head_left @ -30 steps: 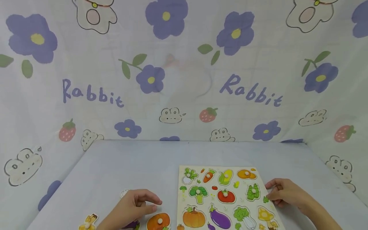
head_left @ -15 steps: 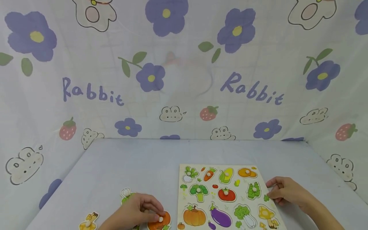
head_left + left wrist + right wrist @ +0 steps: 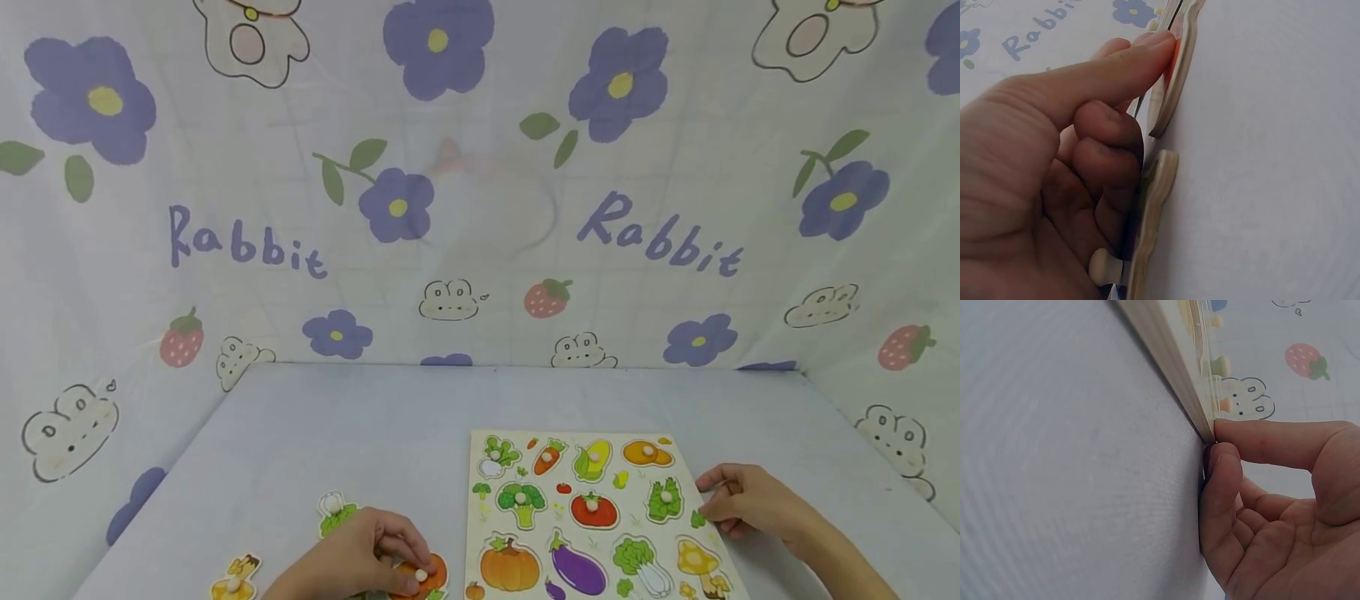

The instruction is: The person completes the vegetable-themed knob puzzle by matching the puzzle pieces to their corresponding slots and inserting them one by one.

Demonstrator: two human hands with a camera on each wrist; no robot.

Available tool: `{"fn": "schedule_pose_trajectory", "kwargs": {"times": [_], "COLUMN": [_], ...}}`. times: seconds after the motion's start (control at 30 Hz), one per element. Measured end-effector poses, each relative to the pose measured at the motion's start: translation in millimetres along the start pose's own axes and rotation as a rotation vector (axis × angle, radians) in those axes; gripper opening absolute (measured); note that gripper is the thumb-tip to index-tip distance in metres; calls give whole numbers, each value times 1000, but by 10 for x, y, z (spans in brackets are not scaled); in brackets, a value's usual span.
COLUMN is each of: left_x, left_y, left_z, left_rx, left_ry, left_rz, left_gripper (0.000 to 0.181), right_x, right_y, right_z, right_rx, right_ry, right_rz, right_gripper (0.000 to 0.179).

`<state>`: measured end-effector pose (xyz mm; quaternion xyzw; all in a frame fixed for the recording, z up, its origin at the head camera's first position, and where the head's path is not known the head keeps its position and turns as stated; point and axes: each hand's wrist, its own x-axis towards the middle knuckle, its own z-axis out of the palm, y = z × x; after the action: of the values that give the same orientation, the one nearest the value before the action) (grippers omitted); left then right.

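Note:
In the head view my left hand (image 3: 367, 550) is over an orange pumpkin puzzle piece (image 3: 437, 575), thumb and fingers pinching around its pale knob. The left wrist view shows my thumb (image 3: 1141, 59) against this piece, with another knobbed wooden piece (image 3: 1154, 206) beneath the curled fingers. At the wooden vegetable puzzle board (image 3: 622, 475), my right hand (image 3: 761, 504) holds the right edge with thumb and forefinger. Knobbed pieces, including broccoli, tomato and corn, sit in the board's upper rows. Its bottom row shows pumpkin, eggplant, cabbage and mushroom pictures without knobs.
A leafy cabbage piece (image 3: 335, 515) lies just beyond the left hand, and a yellow mushroom piece (image 3: 236, 579) lies left of it. A white cloth printed with flowers and rabbits (image 3: 487, 208) rises behind and beside the pale tabletop (image 3: 390, 433).
My left hand has moved right and down onto the pumpkin piece, closing its fingers around the knob. The cabbage piece behind it has come into view. The right hand stays at the board.

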<state>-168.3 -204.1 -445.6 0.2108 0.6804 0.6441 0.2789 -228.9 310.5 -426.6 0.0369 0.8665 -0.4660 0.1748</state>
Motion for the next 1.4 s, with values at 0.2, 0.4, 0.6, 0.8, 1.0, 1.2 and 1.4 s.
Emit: {"fn": "schedule_pose_trajectory", "kwargs": {"times": [0.2, 0.4, 0.6, 0.8, 1.0, 1.2, 1.4], "left_x": [-1, -25, -33, -31, -29, -26, -32], "left_y": [-29, -39, -23, -29, -52, -69, -74], "left_z": [-16, -58, -69, -90, -108, -172, -190], "left_rx": [-25, -98, -52, -35, -60, 2, 38], "left_ry": [28, 39, 79, 111, 113, 84, 122], "left_rz": [-14, -24, -16, -9, -14, -21, -18], "left_gripper": [20, 22, 23, 23, 22, 22, 23], "right_x": [5, 0, 7, 2, -2, 10, 27], "right_y": [1, -7, 2, 8, 15, 16, 16], "right_z": [1, 4, 2, -5, -10, -8, 0], "right_rx": [-5, -15, -17, -16, -17, -21, -26], "right_ry": [0, 2, 5, 6, 3, 7, 11], "right_rz": [0, -8, -4, -4, -19, -16, -12], "right_gripper": [40, 40, 39, 39, 39, 40, 40]}}
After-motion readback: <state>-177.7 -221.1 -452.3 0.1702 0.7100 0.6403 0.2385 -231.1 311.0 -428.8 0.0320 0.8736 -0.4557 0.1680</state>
